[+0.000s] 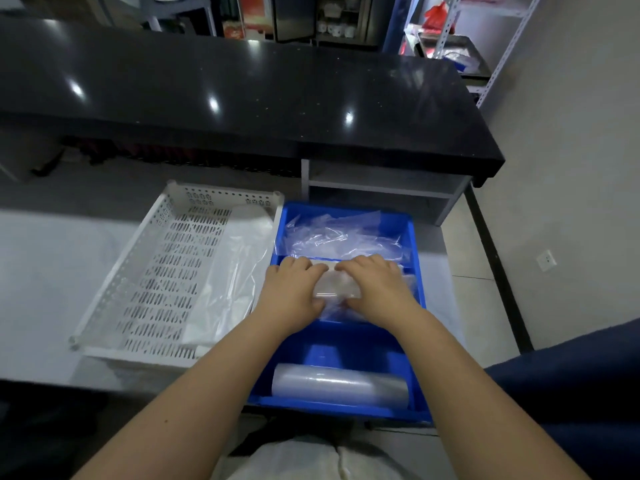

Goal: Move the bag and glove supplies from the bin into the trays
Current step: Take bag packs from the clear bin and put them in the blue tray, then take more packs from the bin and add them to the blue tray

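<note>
**Both hands on a clear packet in the bin's middle compartment**

A blue bin sits at centre-right of the frame, split into three compartments. In the middle one lies a clear plastic packet, and both hands are on it: the left hand covers its left end, the right hand its right end, fingers curled down over the far edge, fingertips nearly meeting. Whether the packet is lifted off the bin floor cannot be told.

The upper compartment holds loose crumpled clear bags. The lower compartment, near the bottom of the frame, holds a roll of clear plastic lying on its side.

Just left of the bin stands a white perforated tray on the pale desk, with a flat translucent white bag along its right side.
</note>
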### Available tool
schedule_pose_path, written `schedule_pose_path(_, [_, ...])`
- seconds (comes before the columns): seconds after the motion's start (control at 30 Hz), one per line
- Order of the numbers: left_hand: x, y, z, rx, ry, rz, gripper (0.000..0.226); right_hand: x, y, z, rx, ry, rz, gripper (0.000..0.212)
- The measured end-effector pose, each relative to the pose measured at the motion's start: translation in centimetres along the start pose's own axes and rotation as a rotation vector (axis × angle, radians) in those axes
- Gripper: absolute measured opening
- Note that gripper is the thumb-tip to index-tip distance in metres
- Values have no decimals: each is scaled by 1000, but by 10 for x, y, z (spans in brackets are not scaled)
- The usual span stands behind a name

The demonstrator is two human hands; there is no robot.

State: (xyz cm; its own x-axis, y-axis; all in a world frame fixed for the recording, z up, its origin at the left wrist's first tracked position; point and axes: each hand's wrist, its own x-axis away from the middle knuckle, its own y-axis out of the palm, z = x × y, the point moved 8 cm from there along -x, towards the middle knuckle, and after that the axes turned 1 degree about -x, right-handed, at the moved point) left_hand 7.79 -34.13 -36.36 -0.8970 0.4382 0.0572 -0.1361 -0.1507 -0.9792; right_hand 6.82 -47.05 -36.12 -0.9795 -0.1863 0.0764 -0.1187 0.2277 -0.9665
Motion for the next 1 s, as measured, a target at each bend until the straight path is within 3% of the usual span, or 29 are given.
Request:
schedule_pose_path(0.2, [31,-38,-34,70,-149,158,58,-13,-28,-48,-119,-155,111,48])
schedule_pose_path(0.4, [93,-69,-108,85,-387,257,50,-25,-22,-150,-142,-356,84,39])
schedule_pose_path(0.8, [382,-109,-354,29,-927,498,41,-11,50,-507,-65,-829,56,36])
schedule_pose_path(1.0, [522,-100,-468,4,-1131,511,42,15,119,-694,-27,-1027,-9,34])
